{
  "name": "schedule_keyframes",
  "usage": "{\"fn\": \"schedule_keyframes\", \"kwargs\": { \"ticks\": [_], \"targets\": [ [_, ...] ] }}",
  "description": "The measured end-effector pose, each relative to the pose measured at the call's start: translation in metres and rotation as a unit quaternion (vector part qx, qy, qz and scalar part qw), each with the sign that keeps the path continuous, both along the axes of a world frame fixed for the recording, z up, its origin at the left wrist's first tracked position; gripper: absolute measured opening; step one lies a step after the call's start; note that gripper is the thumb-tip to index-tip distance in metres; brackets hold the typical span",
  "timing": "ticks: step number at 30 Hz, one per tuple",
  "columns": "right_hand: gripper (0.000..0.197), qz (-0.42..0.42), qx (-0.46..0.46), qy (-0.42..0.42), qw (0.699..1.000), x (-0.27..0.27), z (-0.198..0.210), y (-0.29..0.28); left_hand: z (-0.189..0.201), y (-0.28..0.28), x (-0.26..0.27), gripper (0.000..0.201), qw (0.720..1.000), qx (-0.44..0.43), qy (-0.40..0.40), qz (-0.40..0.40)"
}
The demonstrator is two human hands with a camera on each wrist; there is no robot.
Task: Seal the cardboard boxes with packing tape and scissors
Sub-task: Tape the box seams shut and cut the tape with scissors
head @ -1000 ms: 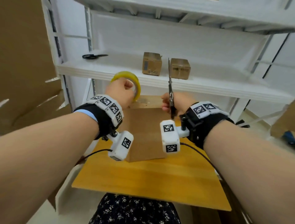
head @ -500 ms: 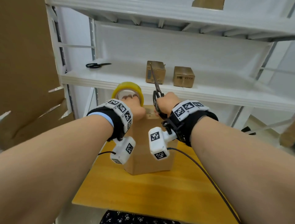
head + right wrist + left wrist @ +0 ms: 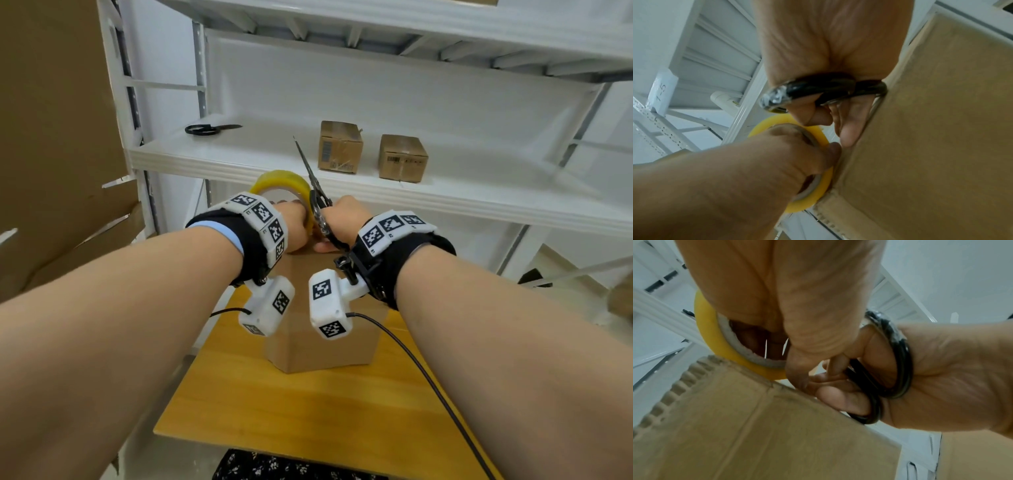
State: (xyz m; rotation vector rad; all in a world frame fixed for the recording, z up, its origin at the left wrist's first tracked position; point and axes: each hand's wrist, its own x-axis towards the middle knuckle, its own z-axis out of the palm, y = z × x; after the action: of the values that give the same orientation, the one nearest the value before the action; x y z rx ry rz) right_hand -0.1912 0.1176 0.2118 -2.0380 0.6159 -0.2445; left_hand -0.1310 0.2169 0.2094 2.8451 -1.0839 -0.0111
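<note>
Yellow tape (image 3: 281, 181) gripped left (image 3: 291, 222), scissors (image 3: 317, 192) gripped right (image 3: 342, 219), atop the box (image 3: 322, 342); taping starts, next draw a strip.

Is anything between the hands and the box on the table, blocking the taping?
Nothing visible. The left hand grips the yellow tape roll, the right hand holds the scissors, blades up; both are at the top edge of the cardboard box.

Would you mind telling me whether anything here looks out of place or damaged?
One thing: the left small box on the shelf looks crumpled, with rumpled tape on its front. Otherwise things look orderly: the left hand grips the tape roll, the right hand grips scissors, blades pointing up.
</note>
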Motion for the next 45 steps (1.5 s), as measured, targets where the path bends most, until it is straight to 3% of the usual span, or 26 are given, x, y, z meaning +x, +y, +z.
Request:
{"fn": "schedule_keyframes", "kwargs": {
  "ticks": [10,14,16,22,26,29,33,37,41,45],
  "targets": [
    [0.02,-0.034,-0.012,0.019,0.999,0.007,-0.005,0.005,-0.007,0.015,0.012,0.005,0.999,-0.042,0.012,-0.007],
    [0.008,-0.059,-0.004,0.008,0.998,0.014,-0.007,0.009,-0.011,0.027,0.022,0.018,1.0,-0.013,-0.006,-0.012],
    [0.013,-0.059,0.009,0.007,0.998,0.02,-0.01,0.006,-0.014,0.034,0.026,0.022,1.0,-0.014,-0.002,-0.005],
    [0.021,-0.028,-0.023,-0.02,0.999,0.01,-0.006,0.013,-0.021,0.034,0.027,0.03,0.99,-0.113,0.08,0.031],
    [0.011,-0.076,0.023,-0.082,0.993,-0.002,-0.006,0.002,-0.024,0.029,0.028,0.021,0.981,-0.154,0.117,0.033],
    [0.005,-0.093,0.135,-0.137,0.977,-0.021,-0.002,0.0,-0.025,0.024,0.026,0.02,0.976,-0.168,0.134,0.035],
    [0.052,-0.037,0.174,-0.06,0.982,-0.051,-0.002,-0.004,-0.023,0.022,0.019,0.017,0.975,-0.17,0.136,0.034],
    [0.079,0.037,0.19,0.052,0.98,-0.077,-0.005,0.0,-0.026,0.025,0.019,0.021,0.973,-0.18,0.138,0.043],
    [0.093,0.11,0.242,0.131,0.955,-0.093,-0.006,0.001,-0.029,0.026,0.018,0.019,0.968,-0.201,0.144,0.051],
    [0.103,0.169,0.234,0.216,0.933,-0.1,-0.003,-0.001,-0.03,0.025,0.019,0.022,0.962,-0.215,0.155,0.07]
  ]
}}
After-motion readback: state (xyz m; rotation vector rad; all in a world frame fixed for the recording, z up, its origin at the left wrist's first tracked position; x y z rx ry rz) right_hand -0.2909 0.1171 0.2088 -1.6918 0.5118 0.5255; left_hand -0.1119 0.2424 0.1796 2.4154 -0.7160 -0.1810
